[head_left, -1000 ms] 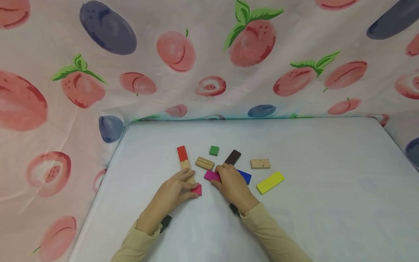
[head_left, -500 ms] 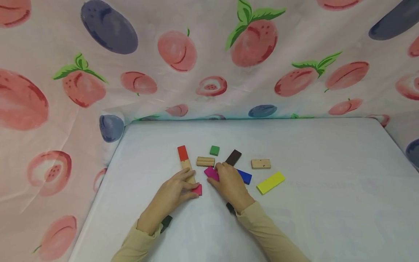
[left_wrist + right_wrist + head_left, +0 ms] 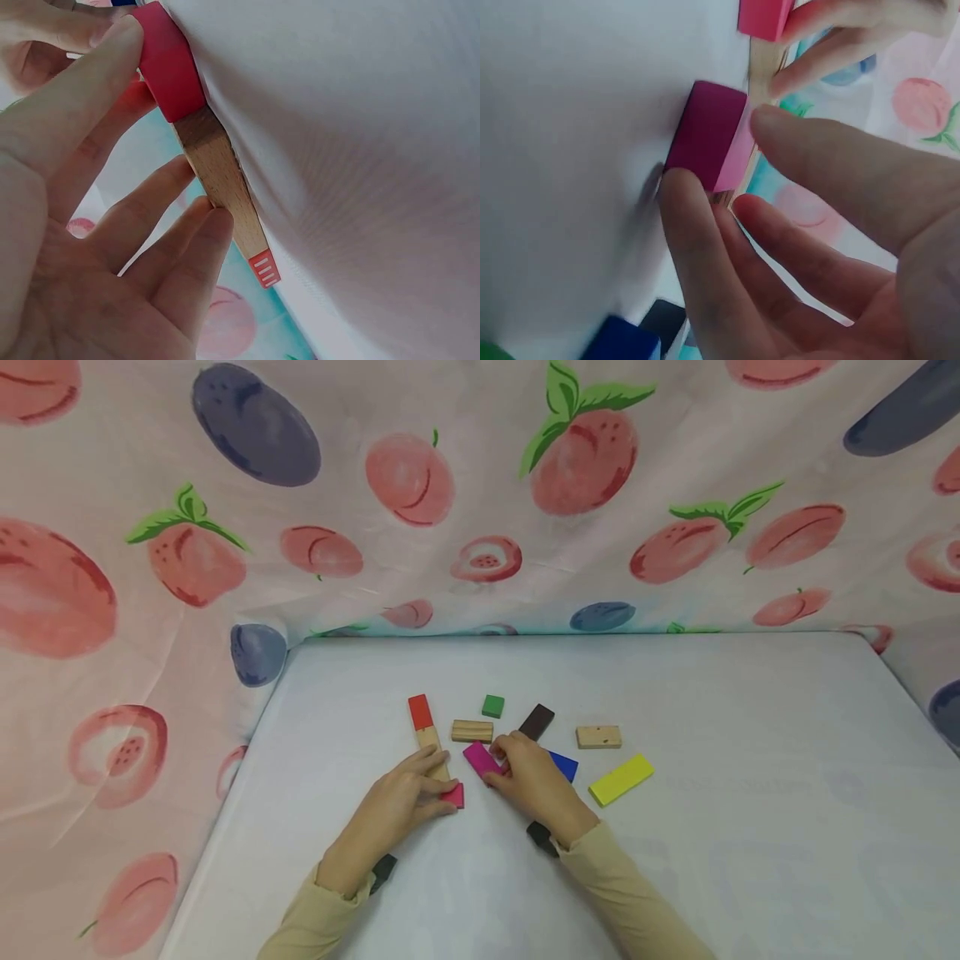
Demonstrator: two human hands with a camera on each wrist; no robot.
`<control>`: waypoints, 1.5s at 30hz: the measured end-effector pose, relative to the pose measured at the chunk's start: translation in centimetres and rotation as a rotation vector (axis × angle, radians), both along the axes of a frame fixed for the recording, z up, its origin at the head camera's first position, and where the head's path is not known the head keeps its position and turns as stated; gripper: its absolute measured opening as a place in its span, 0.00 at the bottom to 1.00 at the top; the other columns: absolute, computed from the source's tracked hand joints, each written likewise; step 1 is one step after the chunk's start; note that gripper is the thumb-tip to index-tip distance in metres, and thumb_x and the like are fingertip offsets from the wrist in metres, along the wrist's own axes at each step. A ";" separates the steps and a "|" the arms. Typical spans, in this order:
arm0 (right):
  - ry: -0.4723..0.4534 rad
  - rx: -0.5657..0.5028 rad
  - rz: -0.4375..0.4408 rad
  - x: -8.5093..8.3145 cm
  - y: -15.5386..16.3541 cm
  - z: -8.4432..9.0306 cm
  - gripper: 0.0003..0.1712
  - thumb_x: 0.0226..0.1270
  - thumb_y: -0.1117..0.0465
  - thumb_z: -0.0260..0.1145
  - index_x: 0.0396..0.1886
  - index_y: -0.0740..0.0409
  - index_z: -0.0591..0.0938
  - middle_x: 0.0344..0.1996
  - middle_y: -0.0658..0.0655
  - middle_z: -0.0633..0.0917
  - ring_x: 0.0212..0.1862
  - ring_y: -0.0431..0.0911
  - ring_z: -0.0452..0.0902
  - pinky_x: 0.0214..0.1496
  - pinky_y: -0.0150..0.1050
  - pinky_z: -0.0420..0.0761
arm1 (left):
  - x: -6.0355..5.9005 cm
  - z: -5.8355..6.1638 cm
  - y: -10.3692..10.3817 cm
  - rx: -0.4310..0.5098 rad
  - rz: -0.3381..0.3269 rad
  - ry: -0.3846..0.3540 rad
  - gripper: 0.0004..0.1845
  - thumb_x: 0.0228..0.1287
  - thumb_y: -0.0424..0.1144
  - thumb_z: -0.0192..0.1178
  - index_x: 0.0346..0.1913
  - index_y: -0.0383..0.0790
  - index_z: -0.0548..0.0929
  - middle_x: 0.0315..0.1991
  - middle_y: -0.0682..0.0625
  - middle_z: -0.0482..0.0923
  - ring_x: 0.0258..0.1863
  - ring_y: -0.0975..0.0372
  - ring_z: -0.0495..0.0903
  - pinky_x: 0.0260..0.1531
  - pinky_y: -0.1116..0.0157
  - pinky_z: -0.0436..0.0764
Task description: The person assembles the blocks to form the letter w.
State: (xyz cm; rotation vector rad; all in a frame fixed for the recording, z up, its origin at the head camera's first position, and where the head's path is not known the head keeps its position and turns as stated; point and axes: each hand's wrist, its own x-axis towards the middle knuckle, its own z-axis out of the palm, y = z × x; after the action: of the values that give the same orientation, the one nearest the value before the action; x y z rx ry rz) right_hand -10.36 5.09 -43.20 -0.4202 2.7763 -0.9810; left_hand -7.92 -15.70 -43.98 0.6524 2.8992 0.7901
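In the head view my left hand (image 3: 393, 802) pinches a pink block (image 3: 453, 795) between thumb and fingers. That block ends a row with a plain wooden block (image 3: 429, 742) and a red block (image 3: 419, 712); the left wrist view shows the other fingertips along the wooden block (image 3: 217, 180). My right hand (image 3: 536, 781) holds a magenta block (image 3: 481, 760) just right of the row, lying slanted. In the right wrist view thumb and forefinger are at different sides of the magenta block (image 3: 706, 131), and the remaining fingers are loosely bent.
Beyond the hands lie a grooved wooden block (image 3: 472, 731), a green block (image 3: 492, 706) and a dark brown block (image 3: 537, 722). A blue block (image 3: 563, 766), partly covered by my right hand, a yellow block (image 3: 621, 780) and another wooden block (image 3: 598, 737) lie to the right.
The magenta block has turned and shifted slightly left under my right fingers. The grooved wooden block has turned from slanted to nearly level. My left hand stays on the row.
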 end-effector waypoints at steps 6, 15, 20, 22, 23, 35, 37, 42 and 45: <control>-0.001 -0.047 0.058 0.4 0.0 -0.3 0.16 0.52 0.65 0.71 0.42 0.61 0.79 0.32 0.52 0.76 0.32 0.40 0.72 0.33 0.28 0.75 | 0.1 0.0 0.0 -0.003 0.018 -0.015 0.19 0.44 0.48 0.72 0.44 0.50 0.86 0.61 0.53 0.70 0.66 0.61 0.58 0.55 0.58 0.71; 0.047 -0.042 0.099 0.0 0.1 -0.1 0.19 0.52 0.61 0.72 0.45 0.57 0.79 0.38 0.51 0.76 0.39 0.42 0.73 0.41 0.32 0.77 | 0.1 0.1 0.0 -0.004 0.010 -0.017 0.19 0.45 0.48 0.71 0.44 0.50 0.86 0.62 0.52 0.70 0.66 0.60 0.58 0.55 0.57 0.71; 0.085 -0.020 0.183 -0.3 0.2 0.1 0.26 0.52 0.60 0.72 0.52 0.56 0.78 0.54 0.53 0.75 0.55 0.46 0.69 0.55 0.41 0.74 | 0.0 0.1 0.0 -0.007 -0.004 -0.012 0.19 0.46 0.48 0.71 0.45 0.50 0.86 0.62 0.52 0.69 0.67 0.59 0.58 0.55 0.57 0.71; 0.079 0.006 0.197 -0.4 0.2 0.1 0.28 0.53 0.60 0.72 0.55 0.55 0.77 0.58 0.53 0.73 0.58 0.47 0.66 0.57 0.43 0.72 | 0.0 0.0 0.0 -0.006 -0.006 -0.011 0.19 0.46 0.48 0.71 0.45 0.50 0.86 0.62 0.52 0.69 0.67 0.60 0.58 0.56 0.57 0.70; 0.070 0.020 0.195 -0.4 0.1 0.1 0.28 0.53 0.60 0.72 0.56 0.54 0.77 0.59 0.52 0.73 0.59 0.47 0.65 0.58 0.43 0.72 | 0.0 0.0 0.0 -0.004 -0.006 -0.011 0.19 0.46 0.48 0.71 0.45 0.50 0.86 0.62 0.52 0.69 0.67 0.60 0.58 0.56 0.57 0.70; 0.058 0.013 0.193 -0.7 -0.2 -0.4 0.28 0.54 0.59 0.71 0.56 0.58 0.77 0.57 0.54 0.73 0.60 0.49 0.66 0.60 0.45 0.69 | 0.0 0.0 -0.1 -0.002 -0.007 -0.003 0.19 0.45 0.48 0.71 0.44 0.49 0.86 0.62 0.52 0.70 0.67 0.60 0.58 0.56 0.56 0.70; 0.066 0.013 0.189 -0.8 -0.3 -0.5 0.28 0.54 0.58 0.71 0.56 0.59 0.77 0.56 0.55 0.74 0.59 0.50 0.67 0.60 0.45 0.69 | -0.1 0.0 -0.1 -0.004 -0.009 -0.003 0.19 0.45 0.48 0.71 0.43 0.50 0.87 0.62 0.53 0.70 0.66 0.60 0.58 0.56 0.56 0.70; 0.102 0.005 0.174 -0.8 -0.6 -0.7 0.28 0.53 0.57 0.72 0.55 0.60 0.78 0.52 0.54 0.75 0.55 0.47 0.70 0.58 0.44 0.71 | -0.1 0.1 -0.1 0.002 -0.010 -0.002 0.19 0.45 0.49 0.71 0.43 0.49 0.87 0.61 0.53 0.70 0.66 0.60 0.59 0.57 0.56 0.69; 0.099 0.008 0.146 -0.8 -0.8 -0.7 0.28 0.53 0.56 0.72 0.55 0.59 0.78 0.52 0.53 0.74 0.56 0.47 0.69 0.58 0.42 0.71 | -0.1 0.2 -0.1 0.003 -0.008 -0.001 0.19 0.45 0.49 0.71 0.43 0.49 0.87 0.61 0.53 0.70 0.66 0.60 0.59 0.57 0.56 0.69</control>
State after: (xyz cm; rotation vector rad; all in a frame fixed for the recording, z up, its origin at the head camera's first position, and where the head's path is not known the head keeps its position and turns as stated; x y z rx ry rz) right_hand -11.18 4.29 -43.93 -0.6770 2.7871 -0.9392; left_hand -8.02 -15.79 -43.83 0.6640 2.8935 0.7937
